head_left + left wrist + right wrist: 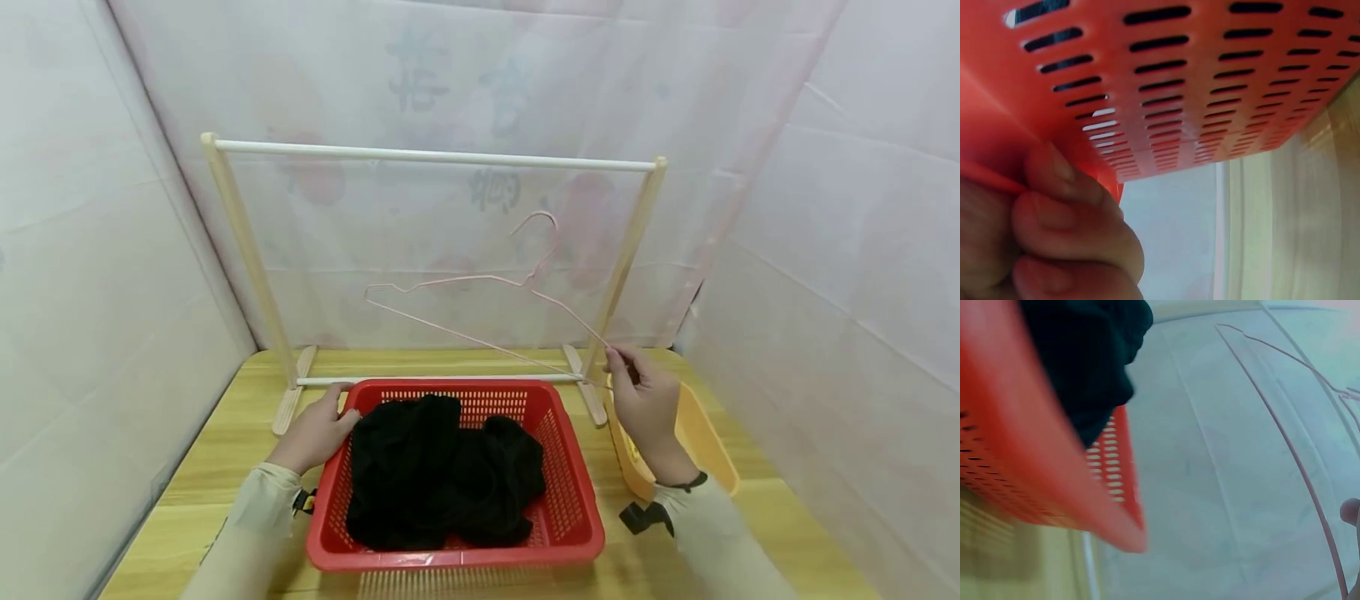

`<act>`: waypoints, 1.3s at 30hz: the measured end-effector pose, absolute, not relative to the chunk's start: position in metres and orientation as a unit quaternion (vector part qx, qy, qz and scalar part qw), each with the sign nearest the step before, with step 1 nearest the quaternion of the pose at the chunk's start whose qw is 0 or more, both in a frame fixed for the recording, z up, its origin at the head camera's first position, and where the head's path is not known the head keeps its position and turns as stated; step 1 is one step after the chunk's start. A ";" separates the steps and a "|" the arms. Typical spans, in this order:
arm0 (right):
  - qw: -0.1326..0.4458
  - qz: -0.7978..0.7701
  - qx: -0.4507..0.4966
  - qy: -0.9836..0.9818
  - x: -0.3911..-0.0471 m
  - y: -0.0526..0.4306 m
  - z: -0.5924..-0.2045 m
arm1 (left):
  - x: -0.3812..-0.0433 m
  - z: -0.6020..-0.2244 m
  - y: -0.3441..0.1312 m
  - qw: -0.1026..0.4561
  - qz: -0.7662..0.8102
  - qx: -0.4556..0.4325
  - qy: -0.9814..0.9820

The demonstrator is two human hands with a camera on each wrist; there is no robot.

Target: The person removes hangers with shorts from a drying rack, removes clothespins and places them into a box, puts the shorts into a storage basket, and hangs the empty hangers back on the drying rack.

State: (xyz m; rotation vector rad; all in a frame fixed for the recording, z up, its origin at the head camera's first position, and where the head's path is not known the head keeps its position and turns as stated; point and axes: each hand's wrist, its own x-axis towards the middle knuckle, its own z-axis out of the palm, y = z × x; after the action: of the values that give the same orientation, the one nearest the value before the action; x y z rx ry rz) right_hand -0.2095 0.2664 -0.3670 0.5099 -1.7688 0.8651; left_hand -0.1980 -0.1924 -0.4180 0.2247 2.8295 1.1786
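A red plastic basket (588, 492) with slotted sides holds bunched black cloth (450, 483). At its far left corner my left hand (318, 429) grips the rim; the left wrist view shows the fingers (1079, 234) curled under the edge. My right hand (643, 404) pinches one end of a thin pink hanger (465, 277) between thumb and fingers. The hanger is tilted in the air, its hook up and its other end reaching left above the basket. In the right wrist view only a fingertip (1350, 511) and part of the hanger (1291, 450) show.
Behind the basket stands a wooden rack with a white top bar (435, 155) and a low bar near the table. A yellow basket (708, 442) sits at the right, partly behind my right hand and forearm. Pale curtains (840, 250) enclose the wooden table (217, 467).
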 end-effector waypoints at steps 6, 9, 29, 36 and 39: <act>0.527 0.358 0.233 -0.734 -0.237 0.265 -0.321 | -0.200 -0.420 -0.195 0.009 0.371 0.057 0.927; 0.521 0.368 0.217 -0.739 -0.248 0.259 -0.295 | -0.201 -0.419 -0.198 -0.009 0.351 0.052 0.935; 0.434 0.318 0.216 -0.815 -0.290 0.238 -0.258 | -0.199 -0.409 -0.202 -0.026 0.350 0.062 0.934; 0.432 0.325 0.221 -0.812 -0.296 0.240 -0.257 | -0.200 -0.408 -0.201 -0.024 0.354 0.064 0.933; 0.436 0.330 0.207 -0.811 -0.300 0.239 -0.254 | -0.199 -0.409 -0.201 -0.024 0.354 0.064 0.933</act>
State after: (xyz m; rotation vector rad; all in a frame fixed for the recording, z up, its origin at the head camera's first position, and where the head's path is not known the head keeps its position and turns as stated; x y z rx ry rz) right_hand -0.2999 0.2389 -0.2543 0.5161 -2.0186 0.8223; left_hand -0.1992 -0.2008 -0.4086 0.2053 2.9758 1.1286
